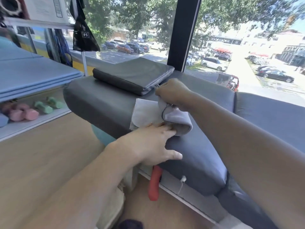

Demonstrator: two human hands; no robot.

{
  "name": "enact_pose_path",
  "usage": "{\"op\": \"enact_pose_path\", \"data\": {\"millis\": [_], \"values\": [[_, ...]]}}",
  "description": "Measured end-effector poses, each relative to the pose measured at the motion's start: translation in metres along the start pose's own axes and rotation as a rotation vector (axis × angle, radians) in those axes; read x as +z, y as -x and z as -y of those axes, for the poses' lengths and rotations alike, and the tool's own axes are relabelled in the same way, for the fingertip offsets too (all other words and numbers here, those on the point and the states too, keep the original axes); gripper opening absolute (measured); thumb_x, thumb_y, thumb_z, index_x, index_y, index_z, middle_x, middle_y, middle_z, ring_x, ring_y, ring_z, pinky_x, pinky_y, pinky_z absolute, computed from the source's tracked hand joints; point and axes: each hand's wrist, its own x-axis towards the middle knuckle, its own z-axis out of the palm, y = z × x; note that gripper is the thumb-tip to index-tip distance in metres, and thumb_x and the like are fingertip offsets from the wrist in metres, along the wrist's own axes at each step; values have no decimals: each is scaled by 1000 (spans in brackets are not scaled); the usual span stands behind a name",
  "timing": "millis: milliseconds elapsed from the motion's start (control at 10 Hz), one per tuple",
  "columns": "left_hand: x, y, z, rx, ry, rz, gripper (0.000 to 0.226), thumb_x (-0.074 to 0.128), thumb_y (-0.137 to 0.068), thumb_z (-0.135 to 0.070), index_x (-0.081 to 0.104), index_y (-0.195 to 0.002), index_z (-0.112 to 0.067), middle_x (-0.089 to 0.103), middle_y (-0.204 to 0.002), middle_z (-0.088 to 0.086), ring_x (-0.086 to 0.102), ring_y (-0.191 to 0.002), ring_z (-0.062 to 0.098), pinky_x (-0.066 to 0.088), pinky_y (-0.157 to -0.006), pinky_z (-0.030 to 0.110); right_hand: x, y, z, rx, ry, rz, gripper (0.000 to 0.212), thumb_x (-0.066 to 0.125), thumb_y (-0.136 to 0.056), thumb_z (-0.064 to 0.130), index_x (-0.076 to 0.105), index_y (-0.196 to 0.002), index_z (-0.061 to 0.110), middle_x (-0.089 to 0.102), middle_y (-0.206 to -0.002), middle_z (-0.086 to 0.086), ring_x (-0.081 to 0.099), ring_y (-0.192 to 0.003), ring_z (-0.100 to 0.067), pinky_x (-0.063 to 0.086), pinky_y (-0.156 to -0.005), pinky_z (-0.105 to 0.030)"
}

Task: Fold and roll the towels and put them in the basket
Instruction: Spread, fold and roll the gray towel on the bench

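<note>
Left hand (153,142) low over the near edge of the bench (102,103), palm down, forearm reaching in from the lower left; fingers straight and pressed against the near end of the towel (145,113), thumb spread out to the right along the padding. Right hand (171,93) farther back and higher, arm coming in from the lower right, wrist bent, fingers curled into a fist and pinching the towel's far part, lifting a fold of cloth up off the bench. One towel, light grey, on top of the bench near its left end, between the two hands; half rolled, with the rolled bulk on the right and a flat flap spread to the left toward the bench edge. Long axis of the roll running from the near left hand toward the far right hand, roughly across the width of the bench; open end of the roll facing the near side, just beside the left fingertips. One dark cushion (133,75) lying flat on the bench beyond the towel, well apart from the left hand, its near corner just beside the right hand. On a low shelf at left, dumbbells (29,111): two green and at least two pink in view, with a blue thing at the frame edge too cut off to count. One red handle (154,184) hanging under the bench edge below the left hand.
</note>
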Motion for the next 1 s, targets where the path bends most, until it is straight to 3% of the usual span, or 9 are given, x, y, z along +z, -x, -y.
{"op": "enact_pose_path", "data": {"millis": [100,200,300,400,500,700,800,900,1000], "values": [[-24,19,18,-190,22,-3,60,54,-91,-66,47,-141,-34,49,-148,-10,47,-134,17,42,-105,35,11,6,10,-3,101,21,24,50,-93,12,49,-68,13,51,-62,-6,49,-52,-20,36,-44,-27],[-35,28,33,-335,-51,-9,54,55,-90,-67,54,-130,-29,60,-134,-2,56,-118,23,46,-91,35,19,11,15,-31,236,36,14,53,-93,10,65,-91,3,49,-65,-6,56,-65,-27,45,-52,-25],[-37,33,39,-371,-45,23,67,53,-91,-67,47,-145,-27,53,-145,0,52,-129,23,44,-102,36,27,9,16,-2,167,27,15,55,-95,20,65,-100,10,51,-71,-1,52,-60,-16,40,-52,-21],[-37,35,42,-357,-26,30,71,55,-90,-67,46,-148,-26,47,-153,-1,47,-137,22,40,-111,39,34,6,20,20,216,33,12,53,-94,21,57,-88,11,53,-72,-2,49,-58,-14,40,-53,-24],[-41,39,46,-367,9,30,67,56,-90,-67,50,-144,-27,54,-145,-2,52,-130,22,43,-107,38,38,11,28,35,246,17,18,49,-81,24,61,-76,11,66,-64,-4,65,-61,-22,52,-66,-32],[-45,40,50,-387,56,55,64,55,-90,-68,56,-138,-26,61,-134,-1,57,-121,21,46,-103,39,47,14,36,32,239,32,22,49,-86,15,64,-72,7,65,-44,-3,69,-54,-24,59,-62,-31],[-47,40,55,-397,91,51,59,55,-90,-67,58,-137,-31,64,-130,-4,60,-117,20,48,-101,39,51,10,35,45,157,64,16,53,-87,11,64,-80,3,70,-57,-8,66,-50,-25,55,-54,-27],[-46,34,59,-413,137,-23,43,56,-91,-65,70,-114,-31,70,-106,-4,64,-97,18,52,-86,35,42,15,31,27,-105,151,17,54,-96,12,67,-103,5,70,-79,-10,64,-49,-19,50,-44,-22],[-39,21,56,-487,250,-245,48,52,-88,-72,70,-90,-28,69,-89,-3,64,-85,19,52,-74,34,19,19,22,-76,-289,118,22,53,-98,12,68,-114,17,78,-88,-3,70,-54,-17,53,-47,-25]]}}
